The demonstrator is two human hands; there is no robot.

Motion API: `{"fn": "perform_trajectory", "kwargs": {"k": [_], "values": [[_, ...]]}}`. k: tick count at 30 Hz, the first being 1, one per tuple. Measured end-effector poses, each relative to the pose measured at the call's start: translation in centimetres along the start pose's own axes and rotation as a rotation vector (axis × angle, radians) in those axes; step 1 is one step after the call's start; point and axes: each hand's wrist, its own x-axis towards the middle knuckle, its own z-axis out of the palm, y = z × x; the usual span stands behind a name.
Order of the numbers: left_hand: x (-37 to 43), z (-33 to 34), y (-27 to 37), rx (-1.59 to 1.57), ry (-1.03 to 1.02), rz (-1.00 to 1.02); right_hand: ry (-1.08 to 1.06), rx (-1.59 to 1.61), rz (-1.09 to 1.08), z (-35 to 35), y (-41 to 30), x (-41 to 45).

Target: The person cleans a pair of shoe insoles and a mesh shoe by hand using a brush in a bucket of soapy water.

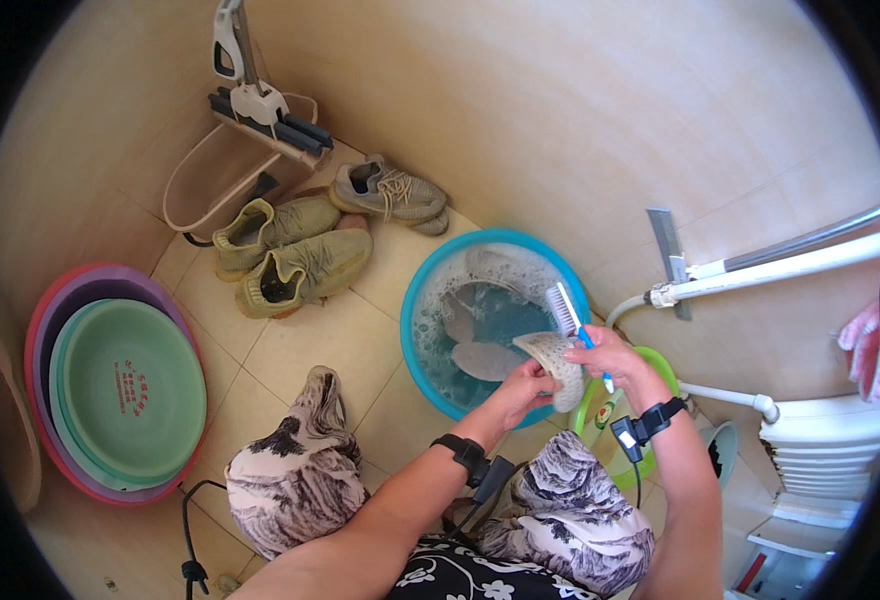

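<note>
My left hand grips a pale, speckled shoe insole by its edge, and the insole curves upward. In my right hand is a scrub brush with a blue and white handle and pale bristles. The brush stands tilted beside the insole, its bristle end uppermost; whether they touch I cannot tell. Both hands are over the near right rim of a blue plastic basin of foamy water. Grey insole-like pieces lie in that water, partly covered by suds.
Several worn sneakers stand on the tiles beyond the basin, near a sponge mop. Stacked basins are at left. A green basin holding a bottle sits beside my right wrist. White pipes run along the right wall.
</note>
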Motion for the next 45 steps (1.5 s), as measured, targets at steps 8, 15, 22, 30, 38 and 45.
{"fn": "perform_trajectory", "kwargs": {"k": [8, 15, 22, 30, 38, 45], "values": [[-2.6, 6.0, 6.9, -0.236, -0.226, 0.325, 0.142, -0.162, -0.460, 3.5, -7.3, -10.1], [-6.4, 6.8, 9.4, 0.002, -0.270, 0.413, 0.433, 0.059, -0.646, 8.7, -4.1, -12.5], [-11.4, 9.8, 13.1, 0.383, -0.306, 0.351, 0.348, 0.519, -0.819, 10.9, -3.3, -14.5], [-9.4, 9.3, 13.1, 0.427, -0.240, 0.257, 0.207, 0.726, -0.838, 8.3, -4.9, -12.8], [-7.0, 7.9, 11.7, 0.498, -0.186, 0.202, 0.299, 0.658, -0.727, 6.8, -4.6, -9.1], [-5.6, 6.5, 10.9, 0.695, -0.167, 0.128, 0.243, 0.999, -0.757, 4.6, -4.3, -7.9]]}}
